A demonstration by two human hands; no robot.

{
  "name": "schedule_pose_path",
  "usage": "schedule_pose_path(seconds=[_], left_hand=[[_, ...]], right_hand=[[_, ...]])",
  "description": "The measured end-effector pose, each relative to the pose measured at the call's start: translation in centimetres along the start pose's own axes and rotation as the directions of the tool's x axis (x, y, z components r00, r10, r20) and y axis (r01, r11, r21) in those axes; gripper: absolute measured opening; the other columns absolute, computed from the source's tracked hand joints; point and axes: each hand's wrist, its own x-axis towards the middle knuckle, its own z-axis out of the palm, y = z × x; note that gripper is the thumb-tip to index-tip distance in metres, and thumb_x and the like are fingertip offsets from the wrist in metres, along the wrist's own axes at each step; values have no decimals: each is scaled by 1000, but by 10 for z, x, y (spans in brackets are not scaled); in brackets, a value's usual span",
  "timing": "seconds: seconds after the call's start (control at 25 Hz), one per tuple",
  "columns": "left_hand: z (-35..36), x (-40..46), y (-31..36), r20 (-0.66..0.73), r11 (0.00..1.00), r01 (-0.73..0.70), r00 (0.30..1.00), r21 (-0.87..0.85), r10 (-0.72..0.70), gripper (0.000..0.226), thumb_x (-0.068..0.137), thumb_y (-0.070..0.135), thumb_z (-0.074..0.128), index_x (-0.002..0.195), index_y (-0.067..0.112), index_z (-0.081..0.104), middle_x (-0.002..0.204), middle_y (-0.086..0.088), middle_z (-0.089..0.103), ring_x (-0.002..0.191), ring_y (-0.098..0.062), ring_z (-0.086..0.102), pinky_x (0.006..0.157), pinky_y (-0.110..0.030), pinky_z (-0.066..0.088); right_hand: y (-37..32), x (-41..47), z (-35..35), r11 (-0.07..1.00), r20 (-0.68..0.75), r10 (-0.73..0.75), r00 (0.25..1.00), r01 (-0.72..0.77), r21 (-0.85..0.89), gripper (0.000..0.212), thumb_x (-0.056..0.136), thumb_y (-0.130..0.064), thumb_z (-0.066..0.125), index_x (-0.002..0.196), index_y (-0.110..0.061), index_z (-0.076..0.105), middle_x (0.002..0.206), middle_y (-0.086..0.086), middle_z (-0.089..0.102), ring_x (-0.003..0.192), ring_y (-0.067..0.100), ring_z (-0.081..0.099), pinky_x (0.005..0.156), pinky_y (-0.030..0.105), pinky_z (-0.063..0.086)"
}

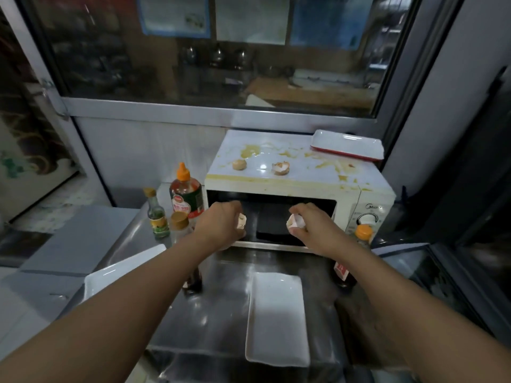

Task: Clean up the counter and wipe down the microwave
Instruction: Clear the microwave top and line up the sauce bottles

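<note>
A white microwave [370, 194] stands at the back of the steel counter [221, 308]. Its top is smeared with yellow egg spill. Two eggshell halves lie on that top, one at the left [239, 164] and one in the middle [281, 168]. My left hand [221, 223] is in front of the microwave door and grips an eggshell piece [242, 220]. My right hand [312, 226] is level with it, also before the door, and holds another eggshell piece [296, 221].
A white rectangular tray [276, 322] lies on the counter below my hands, another white tray [121, 269] at the left. A red-rimmed white tray [348, 146] sits on the microwave's back right. Sauce bottles [186, 194] stand left of the microwave, one orange-capped bottle [362, 236] at right.
</note>
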Motion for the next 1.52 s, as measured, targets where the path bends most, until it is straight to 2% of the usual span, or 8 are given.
schedule_pose_path(seconds=[0.4,0.52,0.6,0.8,1.0,1.2,1.36,1.52], left_hand=[[-46,51,-3,-118,1000,-21,993,-17,19,51,77,32,72,123,17,53,113,-8,64,104,-27,58,81,-34,51],[-50,76,-8,-156,1000,-14,988,-27,10,51,78,32,72,123,16,53,111,-7,65,102,-25,59,77,-31,46],[-52,92,-11,-168,999,11,986,-31,-16,50,79,33,71,123,15,54,110,-8,64,100,-25,59,75,-30,43],[-57,122,-24,-198,993,88,975,-82,-103,49,78,32,72,121,15,56,110,-8,64,97,-26,59,69,-29,43],[-53,140,-25,-196,990,109,973,-94,-126,45,80,35,70,118,17,56,106,-5,64,96,-25,59,75,-33,48],[-45,153,-20,-142,991,100,984,-88,-112,48,79,36,71,120,16,56,112,-5,64,101,-24,58,82,-37,51],[-40,162,-19,-106,990,121,986,-65,-128,47,79,35,70,120,17,57,113,-8,65,101,-26,59,82,-36,52],[-32,164,-16,-88,987,129,987,-100,-138,44,77,32,72,115,16,58,109,-8,66,98,-26,59,80,-36,52]], right_hand=[[-20,56,-48,996,-183,-53,982,39,-77,42,92,-21,54,132,-13,43,128,9,47,116,27,48,90,30,38],[-14,95,-55,994,-172,-75,982,59,-96,45,92,-20,55,135,-13,42,129,9,48,117,28,48,94,35,39],[-9,119,-55,994,-143,-92,985,83,-66,47,91,-18,54,136,-15,42,127,7,48,116,25,48,91,29,36],[7,158,-38,984,-90,-175,981,172,-41,43,87,-7,48,130,-13,47,102,-3,47,105,16,45,82,25,37],[15,167,-19,983,-57,-182,982,180,-38,36,98,-20,37,132,-10,45,126,9,47,123,22,41,101,37,39],[16,163,-9,977,-61,-207,977,203,-67,38,99,-24,37,134,-9,41,133,7,38,125,21,36,96,27,37],[19,164,-8,968,-59,-241,969,235,-91,37,96,-14,43,133,-9,42,132,5,39,122,21,35,91,20,32],[21,167,-8,968,-91,-226,970,213,-136,36,95,-14,45,131,-13,45,131,3,45,121,24,33,97,28,34]])
